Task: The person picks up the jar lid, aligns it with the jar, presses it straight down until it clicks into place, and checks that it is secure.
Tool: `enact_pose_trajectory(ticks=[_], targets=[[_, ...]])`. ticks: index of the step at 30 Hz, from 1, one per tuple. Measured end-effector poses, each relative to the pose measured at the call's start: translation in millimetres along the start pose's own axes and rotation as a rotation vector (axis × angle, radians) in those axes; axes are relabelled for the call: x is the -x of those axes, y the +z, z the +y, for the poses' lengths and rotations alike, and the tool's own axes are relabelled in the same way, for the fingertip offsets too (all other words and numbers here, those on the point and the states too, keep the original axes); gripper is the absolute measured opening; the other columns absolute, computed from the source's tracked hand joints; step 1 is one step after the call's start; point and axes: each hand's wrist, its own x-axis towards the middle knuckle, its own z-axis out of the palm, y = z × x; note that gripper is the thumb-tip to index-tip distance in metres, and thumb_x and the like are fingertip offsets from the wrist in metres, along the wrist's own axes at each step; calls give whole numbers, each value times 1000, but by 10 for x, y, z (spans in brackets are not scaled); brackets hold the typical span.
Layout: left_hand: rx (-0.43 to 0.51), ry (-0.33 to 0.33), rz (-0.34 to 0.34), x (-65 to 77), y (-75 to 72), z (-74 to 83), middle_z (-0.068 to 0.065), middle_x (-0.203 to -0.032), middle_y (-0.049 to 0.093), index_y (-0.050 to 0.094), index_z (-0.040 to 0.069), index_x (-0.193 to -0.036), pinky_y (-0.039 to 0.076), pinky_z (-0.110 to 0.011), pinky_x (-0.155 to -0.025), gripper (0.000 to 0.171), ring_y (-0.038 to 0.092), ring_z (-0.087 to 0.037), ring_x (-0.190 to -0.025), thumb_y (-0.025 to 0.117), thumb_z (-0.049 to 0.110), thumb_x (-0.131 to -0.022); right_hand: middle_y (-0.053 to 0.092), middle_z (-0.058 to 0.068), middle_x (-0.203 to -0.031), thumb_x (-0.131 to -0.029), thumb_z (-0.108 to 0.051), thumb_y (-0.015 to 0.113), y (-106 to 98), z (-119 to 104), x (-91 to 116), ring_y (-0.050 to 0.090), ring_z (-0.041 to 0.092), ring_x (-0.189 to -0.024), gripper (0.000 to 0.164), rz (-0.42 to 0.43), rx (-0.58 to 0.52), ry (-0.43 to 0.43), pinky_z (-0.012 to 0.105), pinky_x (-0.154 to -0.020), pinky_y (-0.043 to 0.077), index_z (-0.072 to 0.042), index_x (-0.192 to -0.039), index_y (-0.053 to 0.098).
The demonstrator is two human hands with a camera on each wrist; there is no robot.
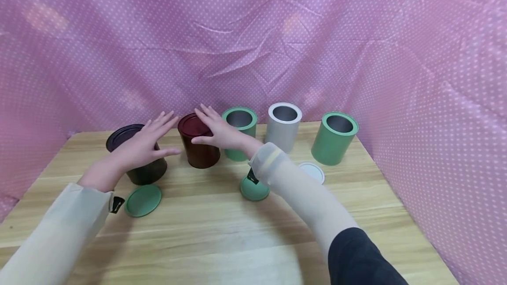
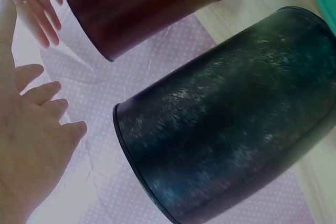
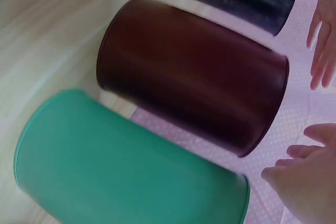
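Note:
My left hand [image 1: 138, 147] hovers with fingers spread above the black can [image 1: 148, 173], partly covering it in the head view. In the left wrist view that can [image 2: 226, 119] stands a little apart from the fingers. Over the dark red can [image 1: 203, 156] my right hand [image 1: 223, 132] is held out, fingers straight and thumb apart, holding nothing. The red can's top looks closed by a recessed red lid [image 1: 196, 126]. Just beside the right forearm stands an uncovered green can [image 1: 239, 147], whose side [image 3: 126, 161] fills the lower right wrist view.
A white can [image 1: 282, 134] and another green can [image 1: 332, 147], both uncovered, stand farther right. On the wooden table [image 1: 190, 241] lie a green lid [image 1: 143, 200] at left, a second green lid [image 1: 254, 190], and a white lid [image 1: 313, 172]. Pink dotted cloth [image 1: 253, 34] hangs behind and beside.

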Motion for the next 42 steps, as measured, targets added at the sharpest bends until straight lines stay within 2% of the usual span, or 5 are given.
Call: enact_pose_trajectory(ticks=[5,11,26,37,42], targets=[[-20,45,61,156,22,-50,-21,-161,11,17,6,-155,1,-59,-119,89,1,-38,-149,67,38,-90,-5,3,-164,-93,-42,62,97,-70,28,-13,21,-150,86,-20,22,-38,46,-122,5,-16,-157,9],[-58,73,109,338,84,-108,-25,-159,14,18,2,-154,5,-66,-115,92,2,-41,-148,71,36,-87,-2,9,-164,-94,-43,60,212,-169,68,-11,29,-150,86,-42,178,-78,48,-122,2,-11,-156,10],[-118,124,248,797,264,-241,-14,-162,16,21,8,-155,0,-51,-121,89,3,-31,-151,70,37,-87,2,6,-164,-91,-61,53,563,-414,159,-7,28,-151,88,-37,495,-138,42,-123,4,-15,-156,15],[-112,135,256,1049,447,-334,-14,-161,19,24,6,-154,-1,-50,-121,89,4,-28,-151,73,33,-84,3,3,-165,-91,-63,49,895,-439,171,-9,23,-151,89,-147,488,-133,40,-123,4,-20,-157,9],[-190,135,267,1165,508,-343,-5,-160,25,31,14,-153,-3,-38,-123,85,5,-14,-151,74,34,-82,5,2,-164,-90,-65,47,992,-441,188,-7,24,-151,89,-197,462,-98,40,-123,4,-22,-157,7]])
